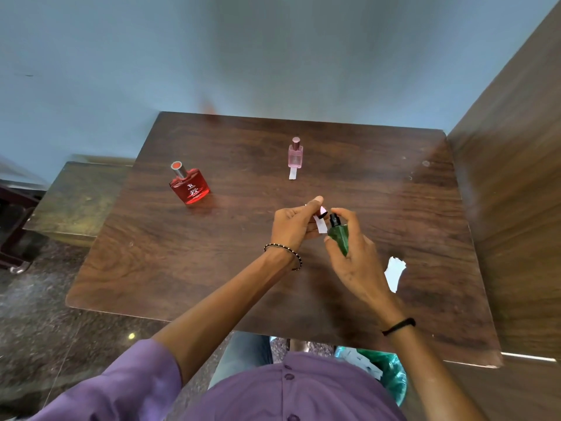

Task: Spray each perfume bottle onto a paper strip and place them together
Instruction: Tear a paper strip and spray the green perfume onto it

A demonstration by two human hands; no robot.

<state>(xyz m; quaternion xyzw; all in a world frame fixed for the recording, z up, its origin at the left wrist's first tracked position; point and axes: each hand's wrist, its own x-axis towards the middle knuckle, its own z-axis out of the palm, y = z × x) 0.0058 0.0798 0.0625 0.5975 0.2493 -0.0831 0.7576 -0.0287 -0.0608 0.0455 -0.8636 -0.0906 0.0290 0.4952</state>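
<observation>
Green bottle is the one in play: translucent dark green body, black spray top, tilted with the nozzle facing left. Right hand is wrapped around it, forefinger on top of the sprayer, held above the table near its middle.

Left hand is closed, thumb and fingers pinching a small white strip. Strip hangs just beside the nozzle, touching or nearly so, can't tell which. Something small and pink shows at the left fingertips above the strip; too small to identify.

Red bottle stands upright on the left part of the table: flat, rounded, clear red, silver collar, red-topped cap, dark print on the front. No strip visible at it.

Pink bottle stands upright further back, near centre: slim, pale pink, darker pink cap. One white strip lies flat against its base, pointing toward the camera.

Torn white paper lies on the table just right of the right wrist, well apart from all bottles.

Containers: green bin sits on the floor under the near table edge, right of the person's lap, with white paper scraps inside. Bottle fill levels not readable.

Beaded bracelet on the left wrist, black band on the right, purple sleeve.
</observation>
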